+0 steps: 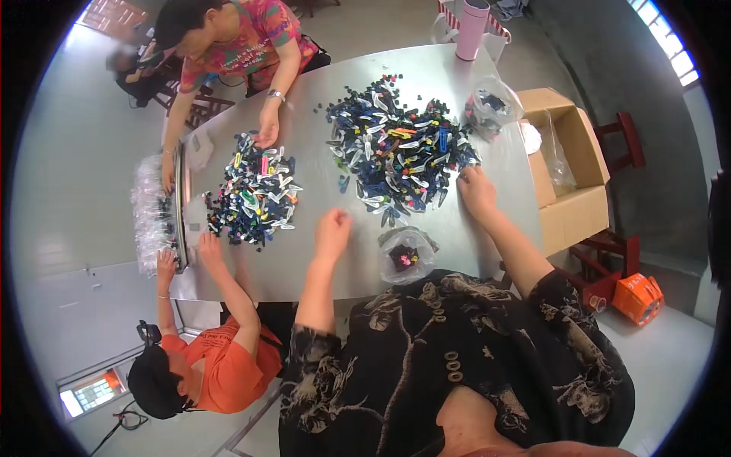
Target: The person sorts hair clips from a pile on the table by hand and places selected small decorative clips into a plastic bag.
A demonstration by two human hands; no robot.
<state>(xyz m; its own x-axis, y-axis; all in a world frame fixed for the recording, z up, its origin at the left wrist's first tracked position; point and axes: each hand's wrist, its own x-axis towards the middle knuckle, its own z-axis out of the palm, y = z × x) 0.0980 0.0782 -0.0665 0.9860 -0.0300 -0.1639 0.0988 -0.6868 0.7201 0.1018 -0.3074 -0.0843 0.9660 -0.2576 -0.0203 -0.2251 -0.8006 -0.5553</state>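
Observation:
A large heap of hair clips (403,148), mostly dark snap clips with some silver, yellow and orange ones, lies on the metal table (304,266). My left hand (333,234) is over the table left of the heap, its fingers curled together; what they hold, if anything, is too small to make out. My right hand (477,194) is at the heap's right edge with its fingers bent down among the clips, their tips partly hidden. Between my hands, near the table's front edge, stands an open clear plastic bag (392,263) with dark and pink pieces inside.
A second clip heap (259,194) lies to the left, where one co-worker (251,38) reaches in and another in orange (221,365) sits. Filled clear bags (152,206) line the left end. A plastic bag (491,110), pink tumbler (472,30) and cardboard box (575,217) are at right.

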